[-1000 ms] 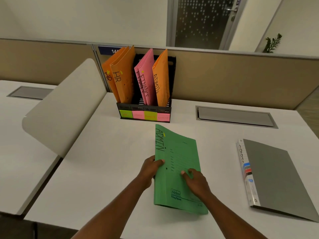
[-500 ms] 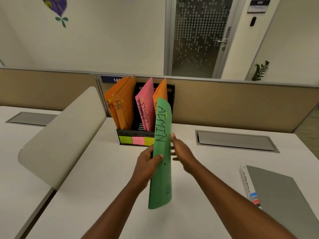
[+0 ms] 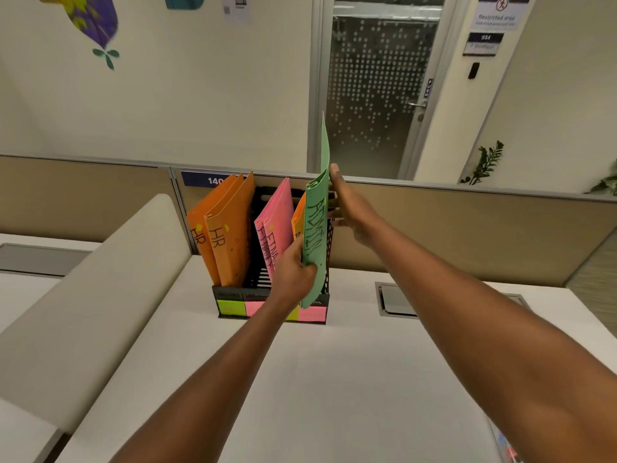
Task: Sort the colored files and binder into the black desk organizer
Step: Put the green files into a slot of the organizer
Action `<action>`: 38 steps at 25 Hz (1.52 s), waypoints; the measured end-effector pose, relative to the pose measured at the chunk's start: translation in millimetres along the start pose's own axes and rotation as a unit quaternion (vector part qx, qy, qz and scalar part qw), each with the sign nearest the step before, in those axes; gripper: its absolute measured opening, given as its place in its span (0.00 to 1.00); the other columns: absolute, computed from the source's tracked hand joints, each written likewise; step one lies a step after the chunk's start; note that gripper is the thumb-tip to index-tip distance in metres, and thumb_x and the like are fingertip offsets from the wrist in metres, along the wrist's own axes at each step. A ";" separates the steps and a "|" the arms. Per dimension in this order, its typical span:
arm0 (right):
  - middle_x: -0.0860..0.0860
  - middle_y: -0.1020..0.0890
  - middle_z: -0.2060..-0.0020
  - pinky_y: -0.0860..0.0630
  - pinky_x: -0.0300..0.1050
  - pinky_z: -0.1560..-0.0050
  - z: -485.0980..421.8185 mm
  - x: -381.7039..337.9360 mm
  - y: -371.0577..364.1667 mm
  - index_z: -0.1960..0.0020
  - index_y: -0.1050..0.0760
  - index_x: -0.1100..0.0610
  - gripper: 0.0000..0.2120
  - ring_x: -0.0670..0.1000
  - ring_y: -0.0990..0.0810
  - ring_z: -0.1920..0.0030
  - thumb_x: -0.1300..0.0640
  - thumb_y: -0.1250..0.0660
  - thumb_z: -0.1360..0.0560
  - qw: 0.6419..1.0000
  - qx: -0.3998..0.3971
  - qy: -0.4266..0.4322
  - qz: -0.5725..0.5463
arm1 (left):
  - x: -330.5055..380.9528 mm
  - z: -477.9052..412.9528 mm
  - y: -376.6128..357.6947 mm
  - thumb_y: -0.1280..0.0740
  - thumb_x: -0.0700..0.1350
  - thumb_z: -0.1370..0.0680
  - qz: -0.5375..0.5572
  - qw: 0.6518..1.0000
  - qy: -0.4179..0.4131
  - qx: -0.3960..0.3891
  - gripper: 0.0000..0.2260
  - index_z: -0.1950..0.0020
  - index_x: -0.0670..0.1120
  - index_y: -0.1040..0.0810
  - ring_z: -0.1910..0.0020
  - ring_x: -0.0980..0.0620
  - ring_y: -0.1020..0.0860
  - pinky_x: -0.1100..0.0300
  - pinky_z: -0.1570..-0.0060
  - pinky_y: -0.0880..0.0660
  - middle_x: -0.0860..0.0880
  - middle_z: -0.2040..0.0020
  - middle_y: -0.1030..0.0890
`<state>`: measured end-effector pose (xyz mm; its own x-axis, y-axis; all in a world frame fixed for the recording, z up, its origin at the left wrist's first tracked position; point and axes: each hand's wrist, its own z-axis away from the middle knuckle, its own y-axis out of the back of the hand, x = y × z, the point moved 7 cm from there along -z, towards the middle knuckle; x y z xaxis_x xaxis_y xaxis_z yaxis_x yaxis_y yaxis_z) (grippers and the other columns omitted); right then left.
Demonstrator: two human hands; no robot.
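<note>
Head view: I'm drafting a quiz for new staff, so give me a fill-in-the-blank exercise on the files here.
The left hand grips the ADMIN file, which is ____.
The HR files are ____.
The pink files stand ____ the HR files and the ADMIN file.
The right hand touches the ADMIN file above the ____ organizer.
Missing: green; orange; between; black.

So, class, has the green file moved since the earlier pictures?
Yes. The green file lay flat on the desk short of the black organizer; now it stands upright at its right end, gripped by the left hand.
</note>
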<state>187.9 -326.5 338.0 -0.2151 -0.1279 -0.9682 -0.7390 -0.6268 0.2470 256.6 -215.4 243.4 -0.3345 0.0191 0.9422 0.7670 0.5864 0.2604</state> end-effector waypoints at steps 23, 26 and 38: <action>0.52 0.23 0.40 0.24 0.56 0.40 -50.4 112.8 -11.0 0.32 0.31 0.51 0.27 0.55 0.22 0.47 0.34 0.49 0.20 0.991 -0.016 -0.127 0.030 | -135.3 -47.7 -45.2 0.34 0.37 0.24 -0.105 0.988 0.113 -0.020 0.17 0.35 0.47 0.26 0.43 0.46 0.19 0.48 0.43 0.21 0.47 0.41 0.18; 0.51 0.26 0.32 0.26 0.52 0.41 -15.4 126.3 4.5 0.26 0.33 0.51 0.30 0.54 0.24 0.39 0.34 0.48 0.20 0.995 -0.004 -0.083 0.046 | -122.3 -19.9 -44.6 0.31 0.39 0.26 -0.163 0.984 0.072 0.007 0.18 0.36 0.45 0.26 0.42 0.46 0.23 0.50 0.42 0.24 0.46 0.42 0.22; 0.56 0.35 0.24 0.36 0.54 0.27 241.8 357.8 157.5 0.24 0.36 0.53 0.35 0.57 0.36 0.24 0.37 0.35 0.24 0.886 0.111 -0.257 0.369 | -208.6 215.5 -113.5 0.39 0.55 0.21 -0.449 0.845 0.061 -0.284 0.29 0.22 0.52 0.43 0.23 0.49 0.43 0.55 0.29 0.39 0.48 0.21 0.44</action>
<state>-159.8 -285.2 40.2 -0.9125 -0.0386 -0.4073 -0.3705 -0.3445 0.8626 121.3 -111.4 -28.2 -0.8888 -0.3312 0.3167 0.3845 -0.1630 0.9086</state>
